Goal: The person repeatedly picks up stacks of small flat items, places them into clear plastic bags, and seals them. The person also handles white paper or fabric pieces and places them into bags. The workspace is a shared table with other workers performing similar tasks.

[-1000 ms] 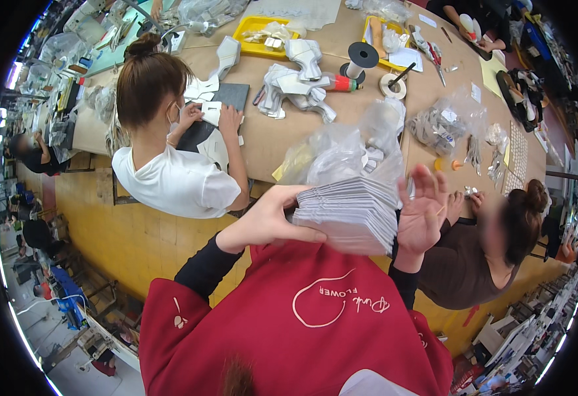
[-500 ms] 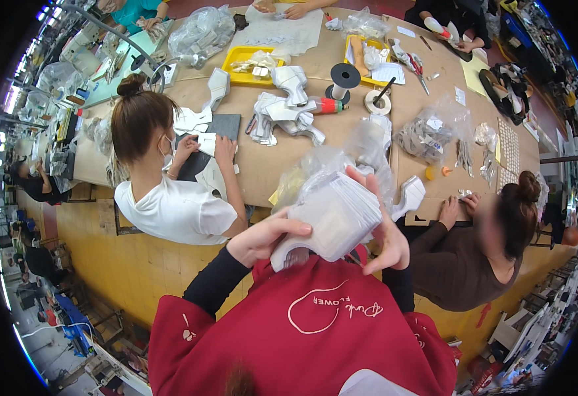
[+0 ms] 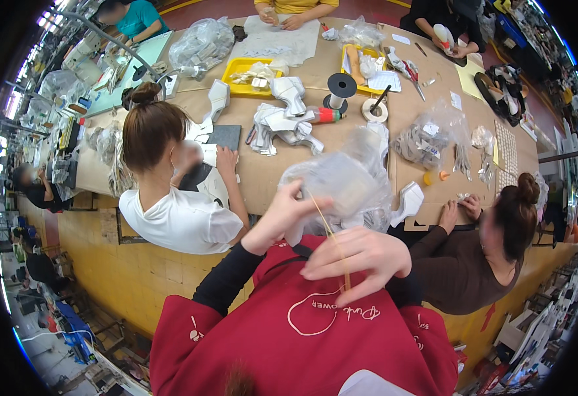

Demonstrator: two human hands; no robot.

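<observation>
My left hand [image 3: 287, 212] is closed on a stack of white cut pieces [image 3: 348, 181], held over the near table edge. The stack is blurred, and I cannot tell whether clear plastic covers it. A thin tan rubber band [image 3: 324, 221] stretches from beside my left fingers down to my right hand [image 3: 360, 259]. That hand is turned back-side up in front of my red apron, the band running past its fingers. Crumpled clear plastic [image 3: 374, 168] lies just beyond the stack. Next to it, a curved white piece [image 3: 408, 201] rests at the table's edge.
White pieces [image 3: 282, 125] are heaped mid-table near a black spool [image 3: 343, 84] and yellow trays [image 3: 241, 68]. One co-worker in white [image 3: 170, 214] sits close on my left, another in brown [image 3: 457, 270] on my right. Bagged parts [image 3: 427, 140] and scissors [image 3: 413, 76] lie to the right.
My right hand has left the stack's side and come down toward me, with a stretched rubber band now showing. The stack has moved slightly up and away.
</observation>
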